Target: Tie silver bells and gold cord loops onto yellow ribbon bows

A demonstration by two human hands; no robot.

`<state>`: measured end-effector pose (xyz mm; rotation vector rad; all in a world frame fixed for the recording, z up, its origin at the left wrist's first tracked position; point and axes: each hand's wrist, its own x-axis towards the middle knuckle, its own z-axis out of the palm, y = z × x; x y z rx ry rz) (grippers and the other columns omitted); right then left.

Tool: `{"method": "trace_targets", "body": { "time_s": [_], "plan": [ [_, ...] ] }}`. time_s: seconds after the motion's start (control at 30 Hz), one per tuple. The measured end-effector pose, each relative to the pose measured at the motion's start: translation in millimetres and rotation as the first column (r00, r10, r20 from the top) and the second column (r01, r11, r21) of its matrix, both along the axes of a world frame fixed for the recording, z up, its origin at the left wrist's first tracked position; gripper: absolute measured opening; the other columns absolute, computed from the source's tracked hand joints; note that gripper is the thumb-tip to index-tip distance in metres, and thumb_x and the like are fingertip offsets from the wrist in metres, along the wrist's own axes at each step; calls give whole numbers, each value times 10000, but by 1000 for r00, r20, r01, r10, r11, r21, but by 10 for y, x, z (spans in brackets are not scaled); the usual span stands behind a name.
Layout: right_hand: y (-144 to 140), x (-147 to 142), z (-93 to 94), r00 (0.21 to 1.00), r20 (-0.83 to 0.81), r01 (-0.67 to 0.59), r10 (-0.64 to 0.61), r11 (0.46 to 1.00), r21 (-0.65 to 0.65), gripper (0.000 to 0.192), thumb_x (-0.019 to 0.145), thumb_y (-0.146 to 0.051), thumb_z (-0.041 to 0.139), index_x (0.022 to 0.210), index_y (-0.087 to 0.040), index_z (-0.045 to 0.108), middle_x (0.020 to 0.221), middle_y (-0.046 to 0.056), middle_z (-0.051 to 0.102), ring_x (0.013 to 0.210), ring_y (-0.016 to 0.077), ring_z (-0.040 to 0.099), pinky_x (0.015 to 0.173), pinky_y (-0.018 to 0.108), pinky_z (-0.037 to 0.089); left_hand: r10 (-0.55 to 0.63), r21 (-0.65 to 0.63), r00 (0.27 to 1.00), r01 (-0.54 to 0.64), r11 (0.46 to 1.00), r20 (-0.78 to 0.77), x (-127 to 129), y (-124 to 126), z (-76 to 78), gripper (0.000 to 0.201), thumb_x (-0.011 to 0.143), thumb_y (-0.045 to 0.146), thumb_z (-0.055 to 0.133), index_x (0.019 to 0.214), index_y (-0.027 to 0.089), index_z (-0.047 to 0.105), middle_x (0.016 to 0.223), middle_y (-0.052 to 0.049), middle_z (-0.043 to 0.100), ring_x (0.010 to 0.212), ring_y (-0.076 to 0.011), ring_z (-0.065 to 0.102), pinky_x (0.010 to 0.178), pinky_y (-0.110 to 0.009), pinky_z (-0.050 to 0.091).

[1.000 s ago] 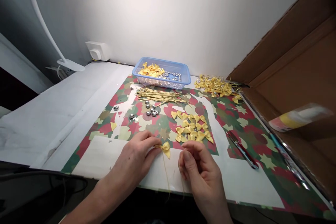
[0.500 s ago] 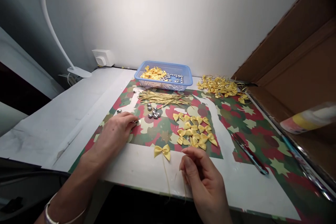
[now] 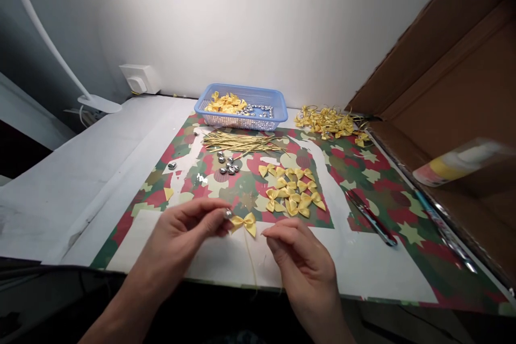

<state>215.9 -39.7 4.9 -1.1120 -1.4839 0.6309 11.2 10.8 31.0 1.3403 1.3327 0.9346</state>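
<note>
Left hand (image 3: 183, 228) pinches one silver bead (image 3: 228, 214) against one yellow bow (image 3: 244, 222); right hand (image 3: 296, 258) is closed on a thin cord (image 3: 252, 260) hanging from the bow.
Just beyond the bow lie about a dozen loose bows (image 3: 292, 191); farther out, some seven silver beads (image 3: 228, 164), one stick bundle (image 3: 237, 142), one blue basket (image 3: 242, 118). Bare white sheet (image 3: 363, 274) lies right of the bow, toward the table's near edge.

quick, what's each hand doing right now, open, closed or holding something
Left hand: fingertips pinched on a small silver bead, beside the yellow bow.
Right hand: fingers curled, pinching a thin gold string.
</note>
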Motion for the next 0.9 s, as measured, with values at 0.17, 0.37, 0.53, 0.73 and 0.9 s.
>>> {"method": "trace_targets", "body": {
  "time_s": [0.17,0.37,0.53,0.73,0.9],
  "plan": [
    [15,15,7,999,-32,-4,3,999,-36,160,988,-137,616,960,-259,717,888,-3,668,819,123,652,700,200,513,394,517,716,-53,854,-577,-476,473,-61,244,975,311,549,1056,212,757,1146,-137,783,1075,-365,720,956,-466,522],
    [5,31,-11,999,-30,-23,22,999,-24,155,985,-137,609,960,-247,716,884,11,675,812,140,660,697,222,524,357,516,621,91,851,-698,-625,680,-155,193,946,304,581,999,250,759,1113,-114,794,1016,-363,722,880,-451,540],
    [1,37,-11,998,-24,-54,54,998,-29,163,991,-127,596,969,-241,711,879,11,675,799,135,653,703,229,523,242,496,645,245,833,-725,-261,706,-80,248,973,263,538,1080,222,758,1251,-126,746,1095,-333,702,943,-430,532],
    [-5,46,-31,997,-44,-69,68,998,-14,175,998,-115,583,987,-245,700,893,1,680,810,123,652,733,222,526,47,390,682,359,848,-730,68,783,2,237,953,182,550,867,234,765,988,-94,768,880,-275,701,719,-333,524],
    [-16,58,-45,996,-50,-71,70,997,-24,157,1002,-131,588,991,-235,705,898,15,683,812,137,663,729,238,534,9,375,795,276,885,-607,24,649,25,213,967,223,557,914,215,764,960,-93,766,843,-258,697,760,-353,553]
  ]
}}
